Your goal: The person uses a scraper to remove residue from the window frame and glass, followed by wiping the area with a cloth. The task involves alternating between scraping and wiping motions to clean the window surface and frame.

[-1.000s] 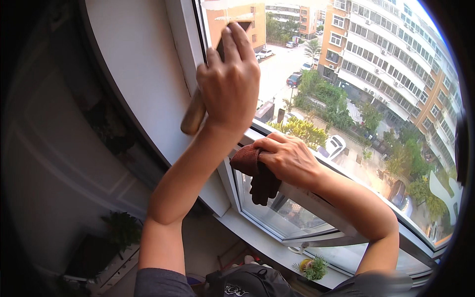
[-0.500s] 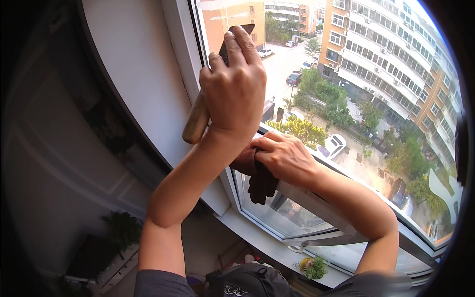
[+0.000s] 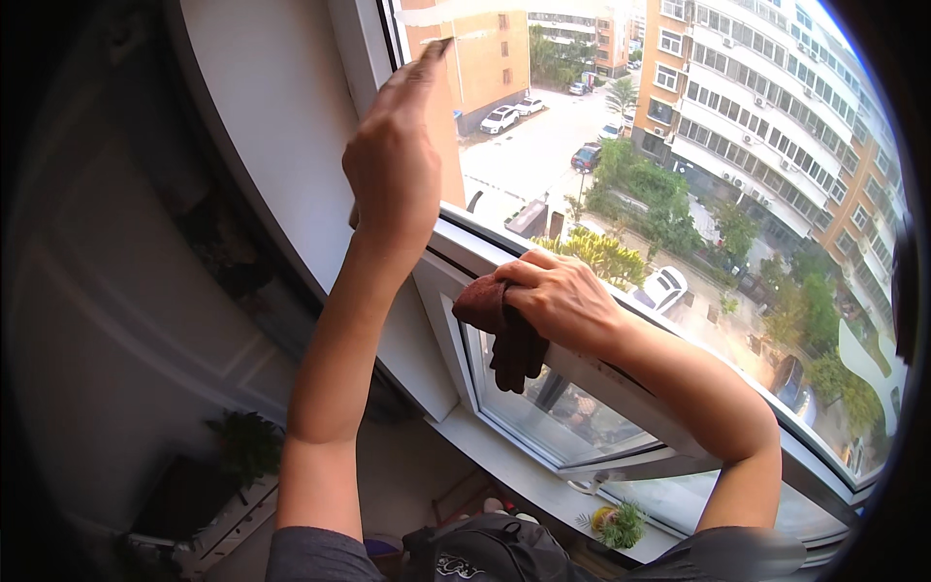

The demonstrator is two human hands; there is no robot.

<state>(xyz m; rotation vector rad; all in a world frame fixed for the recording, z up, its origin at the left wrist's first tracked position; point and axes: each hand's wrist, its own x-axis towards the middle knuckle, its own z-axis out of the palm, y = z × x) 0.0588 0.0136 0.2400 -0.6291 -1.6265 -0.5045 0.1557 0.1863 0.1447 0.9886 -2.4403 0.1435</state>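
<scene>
My left hand (image 3: 395, 160) is raised at the left edge of the upper window pane, closed around a scraper (image 3: 441, 48). Only the scraper's dark blade tip shows past my fingers, against the glass near the frame; my hand hides most of the wooden handle. Lower and to the right, my right hand (image 3: 567, 299) rests on the frame's horizontal bar, gripping a folded brown cloth (image 3: 485, 303). The cloth's loose end hangs down in front of the lower pane.
White residue (image 3: 456, 14) marks the top of the glass, and another white patch (image 3: 866, 373) sits at its right. Below are an opened lower sash (image 3: 572, 417) and a potted plant (image 3: 621, 527) on the sill. Buildings and parked cars stand outside.
My left hand has shifted left and turned edge-on with the scraper, so the blade and handle now show far less. My right hand with the cloth has hardly moved.
</scene>
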